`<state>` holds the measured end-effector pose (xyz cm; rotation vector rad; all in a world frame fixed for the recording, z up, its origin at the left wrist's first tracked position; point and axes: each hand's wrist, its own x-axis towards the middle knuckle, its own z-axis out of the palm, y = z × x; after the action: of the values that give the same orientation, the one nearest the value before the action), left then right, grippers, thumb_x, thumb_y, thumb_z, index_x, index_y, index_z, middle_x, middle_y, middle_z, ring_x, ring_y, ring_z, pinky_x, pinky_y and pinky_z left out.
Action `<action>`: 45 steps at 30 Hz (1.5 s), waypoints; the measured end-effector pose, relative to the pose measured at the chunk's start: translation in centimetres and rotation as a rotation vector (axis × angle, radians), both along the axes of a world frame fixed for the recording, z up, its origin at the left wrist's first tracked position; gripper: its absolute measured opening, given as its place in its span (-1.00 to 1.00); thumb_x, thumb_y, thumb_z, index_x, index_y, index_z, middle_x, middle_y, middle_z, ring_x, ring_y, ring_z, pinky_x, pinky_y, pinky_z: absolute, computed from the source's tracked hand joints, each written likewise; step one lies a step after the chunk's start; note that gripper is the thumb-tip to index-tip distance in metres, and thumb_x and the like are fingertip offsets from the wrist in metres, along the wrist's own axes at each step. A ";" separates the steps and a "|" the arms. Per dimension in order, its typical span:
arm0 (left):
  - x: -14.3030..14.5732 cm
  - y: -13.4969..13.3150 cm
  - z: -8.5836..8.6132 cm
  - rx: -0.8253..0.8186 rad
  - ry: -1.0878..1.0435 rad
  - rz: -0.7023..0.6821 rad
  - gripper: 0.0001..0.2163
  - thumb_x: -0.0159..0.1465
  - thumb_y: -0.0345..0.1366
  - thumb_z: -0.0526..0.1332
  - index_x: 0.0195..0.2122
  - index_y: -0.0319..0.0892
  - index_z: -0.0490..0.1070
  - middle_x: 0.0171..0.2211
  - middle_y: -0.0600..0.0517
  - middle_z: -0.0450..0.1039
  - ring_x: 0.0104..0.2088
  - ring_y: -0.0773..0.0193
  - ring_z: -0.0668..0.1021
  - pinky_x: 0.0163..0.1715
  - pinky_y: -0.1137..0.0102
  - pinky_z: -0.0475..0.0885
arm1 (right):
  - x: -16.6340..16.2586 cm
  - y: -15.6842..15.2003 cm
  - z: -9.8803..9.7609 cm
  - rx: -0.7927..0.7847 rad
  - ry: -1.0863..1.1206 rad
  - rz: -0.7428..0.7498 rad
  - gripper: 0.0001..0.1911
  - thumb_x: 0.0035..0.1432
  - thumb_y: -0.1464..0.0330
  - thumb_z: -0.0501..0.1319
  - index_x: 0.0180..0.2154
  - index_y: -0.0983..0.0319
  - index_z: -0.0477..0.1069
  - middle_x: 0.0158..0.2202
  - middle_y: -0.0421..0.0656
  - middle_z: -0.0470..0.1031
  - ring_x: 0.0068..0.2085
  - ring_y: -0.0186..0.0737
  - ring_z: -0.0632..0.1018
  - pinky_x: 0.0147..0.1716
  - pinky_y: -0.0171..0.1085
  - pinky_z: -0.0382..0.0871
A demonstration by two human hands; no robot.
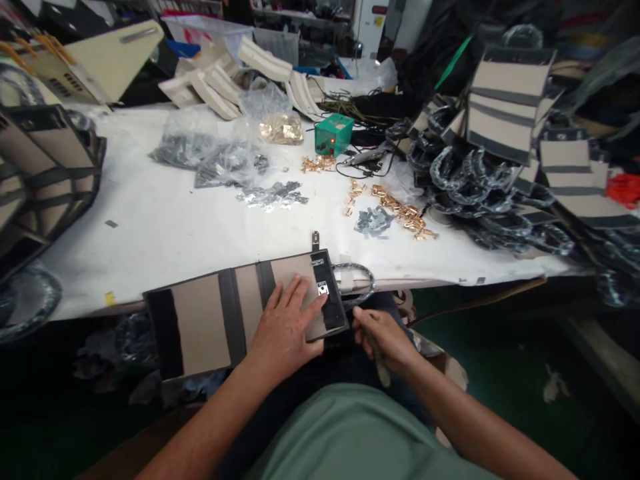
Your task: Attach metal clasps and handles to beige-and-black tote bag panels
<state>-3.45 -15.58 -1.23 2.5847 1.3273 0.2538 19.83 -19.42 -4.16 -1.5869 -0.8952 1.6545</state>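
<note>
A flat bag panel [200,333] in beige and black lies tilted across the table's front edge. My left hand [286,323] rests on it with the fingers spread. Beside my left fingertips, a small silver metal plate [323,289] sits on the panel's black end strip. A short strap with a metal fitting [315,240] sticks out from the far edge. From the right end loops a plastic-wrapped handle [369,275]. Just below that loop, my right hand [383,333] is closed around a slim tool with an olive-brown grip [383,372]; its working end is hidden.
Gold-coloured fittings [400,208] and grey metal plates [374,221] lie in piles on the white table [150,220]. Behind them are a green box [334,133] and a corded pen-like tool [367,155]. Stacked bag pieces stand at left [45,173] and right [505,113].
</note>
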 end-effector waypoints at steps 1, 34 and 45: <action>0.1 0.0 0.0 0.013 0.007 -0.007 -0.35 0.11 -0.13 0.39 0.26 -0.09 0.37 0.38 -0.26 0.15 0.42 -0.17 0.11 0.36 -0.12 0.05 | -0.5 -0.4 -1.2 -0.042 0.077 -0.014 -0.43 0.10 -0.16 0.25 -0.39 0.26 0.43 -0.58 -0.23 0.42 -0.71 -0.43 0.29 -0.75 -0.40 0.11; 2.1 -2.2 22.2 0.449 -0.272 -0.118 -0.78 0.31 -0.09 0.19 -0.28 -0.01 0.60 -0.32 0.01 0.52 -0.18 0.07 0.54 -0.04 0.14 0.45 | 4.9 5.7 36.7 0.830 -0.756 0.492 -0.43 0.15 0.14 0.13 -0.77 0.35 0.28 -0.66 -0.44 0.47 -0.62 -0.61 0.48 -0.70 -0.40 -0.11; 3.7 -6.2 1.7 -0.819 -1.227 0.378 -0.74 0.25 -0.09 0.30 -0.22 -0.19 0.55 -0.35 0.01 0.51 -0.30 0.22 0.51 -0.24 0.35 0.42 | -5.2 13.1 20.1 0.871 -0.879 1.226 -0.60 -0.40 0.27 0.61 -0.63 0.21 0.41 -0.76 -0.43 0.22 -0.68 -0.49 0.19 -0.65 -0.35 -0.04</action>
<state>0.28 -21.83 0.44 1.0707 1.0194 0.9186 14.67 -6.29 15.99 -1.0353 -2.9373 0.7096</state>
